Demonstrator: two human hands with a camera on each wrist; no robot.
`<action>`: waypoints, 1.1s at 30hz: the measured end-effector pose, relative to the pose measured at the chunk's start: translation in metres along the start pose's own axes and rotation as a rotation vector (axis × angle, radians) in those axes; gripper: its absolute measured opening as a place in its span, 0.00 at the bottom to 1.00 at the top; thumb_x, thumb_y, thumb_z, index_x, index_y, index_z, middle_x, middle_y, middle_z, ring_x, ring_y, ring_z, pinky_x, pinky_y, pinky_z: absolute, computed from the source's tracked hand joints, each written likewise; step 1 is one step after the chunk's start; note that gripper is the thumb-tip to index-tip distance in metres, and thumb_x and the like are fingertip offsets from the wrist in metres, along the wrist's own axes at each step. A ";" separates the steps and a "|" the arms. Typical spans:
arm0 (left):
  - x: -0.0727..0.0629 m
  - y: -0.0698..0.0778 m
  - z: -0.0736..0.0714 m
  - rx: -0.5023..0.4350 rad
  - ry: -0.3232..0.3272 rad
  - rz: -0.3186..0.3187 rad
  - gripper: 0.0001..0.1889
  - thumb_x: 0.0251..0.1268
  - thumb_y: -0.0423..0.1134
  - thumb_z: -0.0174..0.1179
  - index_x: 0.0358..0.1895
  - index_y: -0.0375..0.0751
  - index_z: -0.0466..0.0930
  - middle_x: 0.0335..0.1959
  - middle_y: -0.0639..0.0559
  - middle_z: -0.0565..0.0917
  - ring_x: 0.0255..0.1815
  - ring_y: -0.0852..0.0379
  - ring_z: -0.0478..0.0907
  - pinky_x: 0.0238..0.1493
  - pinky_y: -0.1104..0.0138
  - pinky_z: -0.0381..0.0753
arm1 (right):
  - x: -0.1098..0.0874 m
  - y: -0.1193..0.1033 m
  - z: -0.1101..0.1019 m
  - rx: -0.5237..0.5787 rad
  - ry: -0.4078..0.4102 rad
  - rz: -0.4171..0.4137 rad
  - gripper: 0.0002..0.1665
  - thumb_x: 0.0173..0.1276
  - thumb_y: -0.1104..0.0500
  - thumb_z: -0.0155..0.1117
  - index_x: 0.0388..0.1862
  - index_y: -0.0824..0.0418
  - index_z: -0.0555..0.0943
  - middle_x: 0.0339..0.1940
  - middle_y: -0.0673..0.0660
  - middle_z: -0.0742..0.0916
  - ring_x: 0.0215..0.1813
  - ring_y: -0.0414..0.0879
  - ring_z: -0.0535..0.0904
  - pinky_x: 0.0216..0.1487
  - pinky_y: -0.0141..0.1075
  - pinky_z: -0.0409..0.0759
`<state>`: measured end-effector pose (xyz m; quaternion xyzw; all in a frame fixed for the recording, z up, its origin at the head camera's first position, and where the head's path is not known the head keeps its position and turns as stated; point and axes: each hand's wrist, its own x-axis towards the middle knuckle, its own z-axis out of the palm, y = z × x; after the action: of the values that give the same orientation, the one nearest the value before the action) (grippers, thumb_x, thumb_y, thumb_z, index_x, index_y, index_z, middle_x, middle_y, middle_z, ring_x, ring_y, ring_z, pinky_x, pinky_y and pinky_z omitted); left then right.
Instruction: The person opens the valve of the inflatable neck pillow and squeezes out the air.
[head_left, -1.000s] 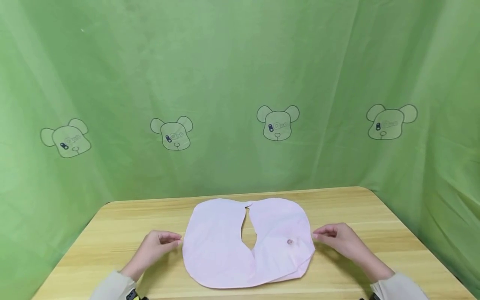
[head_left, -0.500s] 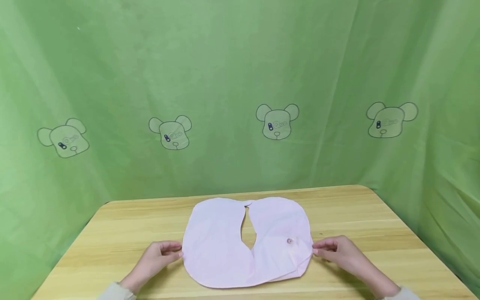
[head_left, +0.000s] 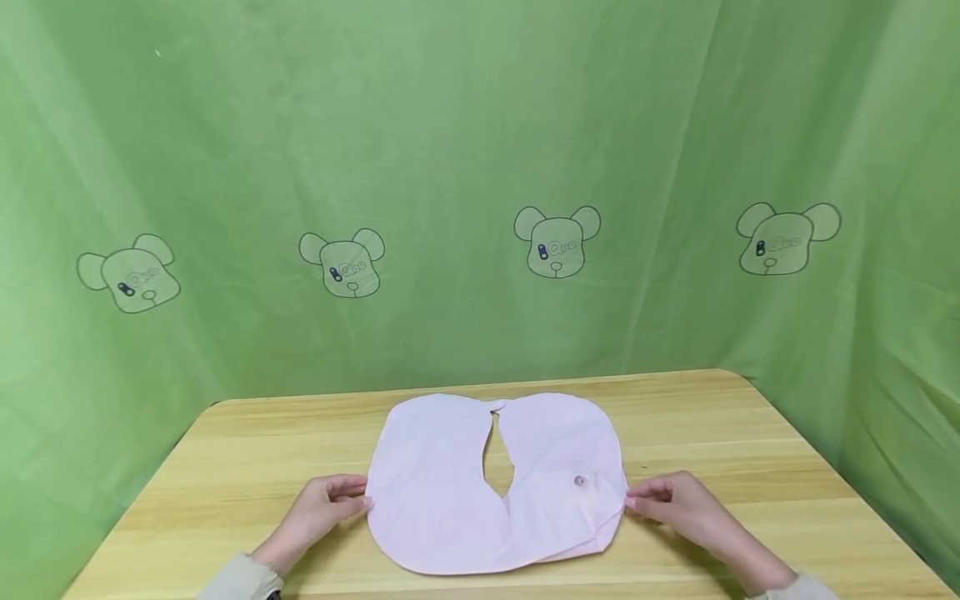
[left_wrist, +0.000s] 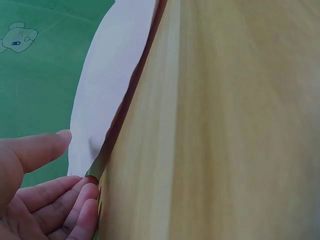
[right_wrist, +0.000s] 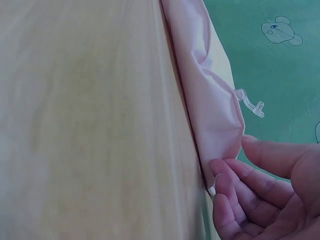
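A flat, pale pink inflatable neck pillow (head_left: 435,483), apparently deflated, lies on the table with its narrow neck opening in the middle. Its right lobe has a small round valve (head_left: 581,481) and a folded lower corner. At the left edge, my left hand (head_left: 318,510) pinches the rim; the left wrist view has the thumb on one face and fingers at the other. Opposite it, my right hand (head_left: 686,510) pinches the right edge near the fold. In the right wrist view the clear valve stem (right_wrist: 252,104) sticks up above the fabric.
The pillow rests on a light wood-grain table (head_left: 247,450) with rounded far corners. Behind and on both sides hangs a green curtain (head_left: 442,150) printed with several bear heads.
Both hands have come nearer the person and inward onto the pillow's side edges, from just beside them. The pillow has barely shifted.
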<state>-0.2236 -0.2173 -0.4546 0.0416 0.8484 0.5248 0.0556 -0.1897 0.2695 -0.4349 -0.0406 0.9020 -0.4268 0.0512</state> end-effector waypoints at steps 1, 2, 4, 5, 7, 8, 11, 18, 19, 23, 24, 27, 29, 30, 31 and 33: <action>0.000 0.000 0.000 -0.007 0.001 -0.009 0.23 0.55 0.37 0.67 0.52 0.25 0.76 0.43 0.41 0.84 0.38 0.56 0.77 0.33 0.72 0.77 | 0.000 0.000 0.001 0.012 0.000 0.004 0.15 0.60 0.55 0.68 0.39 0.66 0.85 0.32 0.54 0.87 0.31 0.39 0.75 0.30 0.30 0.74; 0.000 0.000 0.000 -0.015 0.001 -0.019 0.24 0.55 0.37 0.67 0.52 0.25 0.76 0.42 0.42 0.84 0.36 0.57 0.77 0.31 0.72 0.77 | 0.001 0.001 0.001 0.030 -0.004 0.008 0.15 0.60 0.55 0.68 0.39 0.67 0.84 0.32 0.54 0.86 0.31 0.39 0.75 0.30 0.30 0.75; -0.001 0.000 0.000 -0.033 -0.002 -0.037 0.24 0.55 0.37 0.67 0.53 0.25 0.76 0.39 0.44 0.84 0.33 0.58 0.76 0.27 0.71 0.76 | 0.002 0.003 0.002 0.078 -0.020 0.016 0.16 0.61 0.56 0.67 0.39 0.69 0.84 0.31 0.54 0.86 0.30 0.40 0.76 0.29 0.30 0.76; -0.001 0.000 0.000 -0.044 -0.005 -0.046 0.24 0.55 0.36 0.67 0.53 0.25 0.76 0.38 0.45 0.84 0.32 0.58 0.76 0.26 0.71 0.76 | 0.002 0.003 0.002 0.106 -0.034 0.016 0.17 0.62 0.56 0.66 0.40 0.70 0.83 0.30 0.55 0.86 0.30 0.40 0.76 0.28 0.31 0.77; -0.003 -0.001 -0.001 -0.064 -0.013 -0.061 0.23 0.56 0.36 0.66 0.52 0.24 0.76 0.34 0.48 0.84 0.29 0.59 0.76 0.25 0.71 0.76 | 0.002 0.005 0.002 0.155 -0.056 0.024 0.18 0.63 0.56 0.65 0.40 0.73 0.82 0.30 0.57 0.87 0.30 0.42 0.78 0.28 0.32 0.79; -0.003 -0.001 -0.001 -0.066 -0.015 -0.067 0.22 0.55 0.36 0.66 0.50 0.24 0.77 0.32 0.49 0.84 0.28 0.59 0.76 0.24 0.72 0.76 | 0.002 0.005 0.002 0.173 -0.064 0.030 0.19 0.64 0.55 0.64 0.40 0.74 0.82 0.30 0.57 0.87 0.30 0.42 0.79 0.28 0.32 0.79; -0.006 0.000 -0.001 -0.056 -0.011 -0.079 0.17 0.55 0.36 0.66 0.44 0.25 0.80 0.25 0.52 0.83 0.25 0.61 0.74 0.23 0.73 0.75 | 0.003 0.004 0.004 0.194 -0.078 0.037 0.20 0.65 0.55 0.63 0.39 0.74 0.81 0.29 0.58 0.87 0.30 0.44 0.79 0.29 0.32 0.79; -0.010 0.003 0.002 -0.035 -0.006 -0.080 0.12 0.54 0.37 0.65 0.35 0.29 0.81 0.21 0.53 0.80 0.22 0.61 0.73 0.21 0.74 0.73 | 0.003 0.000 0.011 0.223 -0.028 0.078 0.16 0.63 0.58 0.64 0.35 0.73 0.82 0.26 0.55 0.86 0.27 0.42 0.77 0.25 0.30 0.76; -0.010 0.003 0.002 -0.034 -0.002 -0.076 0.12 0.54 0.37 0.66 0.35 0.29 0.82 0.20 0.53 0.80 0.22 0.61 0.73 0.20 0.73 0.73 | 0.003 0.000 0.011 0.230 -0.023 0.079 0.15 0.63 0.58 0.64 0.35 0.73 0.82 0.26 0.55 0.86 0.26 0.41 0.77 0.24 0.29 0.75; -0.011 0.003 0.003 -0.041 0.013 -0.063 0.09 0.53 0.36 0.66 0.32 0.31 0.82 0.20 0.53 0.81 0.21 0.62 0.73 0.19 0.74 0.73 | 0.004 -0.001 0.012 0.242 -0.007 0.077 0.14 0.62 0.60 0.65 0.35 0.74 0.81 0.26 0.55 0.86 0.27 0.41 0.77 0.25 0.29 0.76; -0.011 0.003 0.003 -0.044 0.020 -0.063 0.09 0.53 0.36 0.66 0.31 0.32 0.82 0.20 0.53 0.81 0.20 0.62 0.73 0.19 0.74 0.73 | 0.004 -0.001 0.012 0.240 -0.005 0.075 0.14 0.61 0.61 0.65 0.35 0.74 0.81 0.26 0.55 0.86 0.27 0.41 0.78 0.26 0.29 0.77; -0.010 0.003 0.004 -0.052 0.026 -0.067 0.09 0.53 0.35 0.66 0.31 0.31 0.82 0.20 0.53 0.81 0.20 0.63 0.73 0.19 0.75 0.72 | 0.003 0.000 0.011 0.223 0.001 0.071 0.14 0.61 0.61 0.66 0.35 0.73 0.82 0.26 0.56 0.87 0.28 0.42 0.79 0.28 0.29 0.78; -0.009 0.003 0.004 -0.059 0.036 -0.080 0.09 0.53 0.35 0.66 0.32 0.30 0.82 0.20 0.53 0.81 0.21 0.63 0.73 0.19 0.75 0.72 | 0.002 0.002 0.009 0.216 -0.003 0.069 0.13 0.60 0.61 0.66 0.35 0.74 0.82 0.26 0.57 0.87 0.28 0.42 0.79 0.29 0.28 0.78; -0.009 0.003 0.004 -0.060 0.035 -0.083 0.10 0.53 0.35 0.66 0.33 0.30 0.82 0.20 0.53 0.82 0.21 0.63 0.73 0.20 0.75 0.72 | 0.001 0.003 0.008 0.211 -0.008 0.068 0.13 0.60 0.61 0.66 0.35 0.73 0.82 0.26 0.57 0.87 0.28 0.42 0.80 0.28 0.28 0.78; -0.009 0.002 0.004 -0.060 0.038 -0.087 0.09 0.54 0.35 0.66 0.33 0.29 0.82 0.20 0.53 0.82 0.21 0.63 0.73 0.20 0.75 0.72 | 0.000 0.004 0.008 0.207 -0.012 0.070 0.12 0.60 0.62 0.66 0.34 0.73 0.82 0.25 0.57 0.86 0.27 0.41 0.79 0.28 0.28 0.78; -0.007 0.000 0.003 -0.062 0.041 -0.094 0.09 0.54 0.34 0.65 0.33 0.28 0.82 0.21 0.53 0.82 0.22 0.62 0.73 0.21 0.74 0.73 | -0.002 0.006 0.006 0.203 -0.026 0.066 0.12 0.60 0.62 0.66 0.34 0.73 0.82 0.25 0.56 0.86 0.27 0.41 0.79 0.27 0.28 0.77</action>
<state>-0.2160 -0.2153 -0.4556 -0.0107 0.8336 0.5485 0.0640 -0.1866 0.2686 -0.4430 -0.0107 0.8541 -0.5136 0.0806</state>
